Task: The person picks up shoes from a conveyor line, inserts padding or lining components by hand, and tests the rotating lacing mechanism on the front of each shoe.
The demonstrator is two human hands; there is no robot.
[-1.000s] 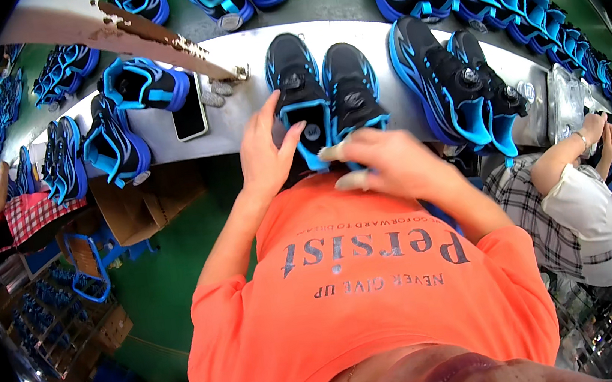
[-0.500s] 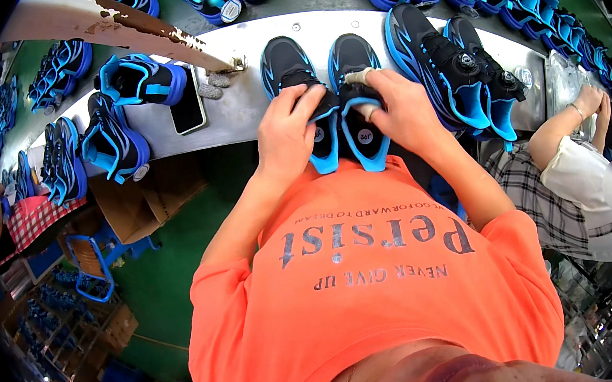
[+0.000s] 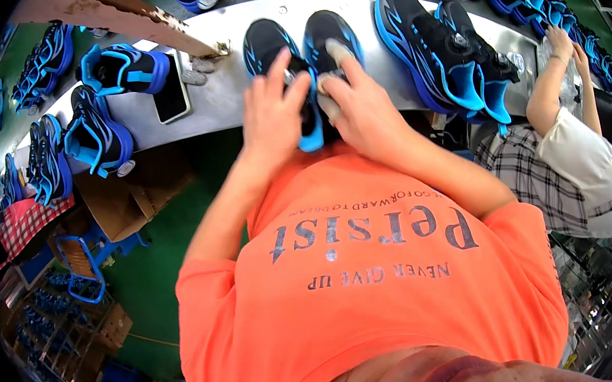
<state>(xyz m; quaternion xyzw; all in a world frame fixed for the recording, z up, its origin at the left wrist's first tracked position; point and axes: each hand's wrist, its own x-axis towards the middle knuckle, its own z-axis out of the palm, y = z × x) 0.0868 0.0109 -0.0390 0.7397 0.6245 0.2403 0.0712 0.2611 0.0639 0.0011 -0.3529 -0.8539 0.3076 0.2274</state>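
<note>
Side by side on the metal bench stand two black and blue sneakers, a left sneaker and a right sneaker, toes pointing away from me. My left hand closes on the left sneaker's upper, index finger and thumb apart over its tongue area. On the right sneaker, my right hand grips the upper with thumb and index finger, both wearing pale finger covers. That hand hides the right sneaker's collar. What the fingertips press on is partly hidden.
To the right stands another pair of sneakers. Leftward on the bench are a phone, small grey stones, loose sneakers and a rusty post. A co-worker's arm reaches toward rowed sneakers at far right.
My right hand has moved over the right sneaker's collar, covering it. My left hand's fingers have shifted and spread on the left sneaker. The co-worker's hand at right has risen toward the rowed sneakers.
</note>
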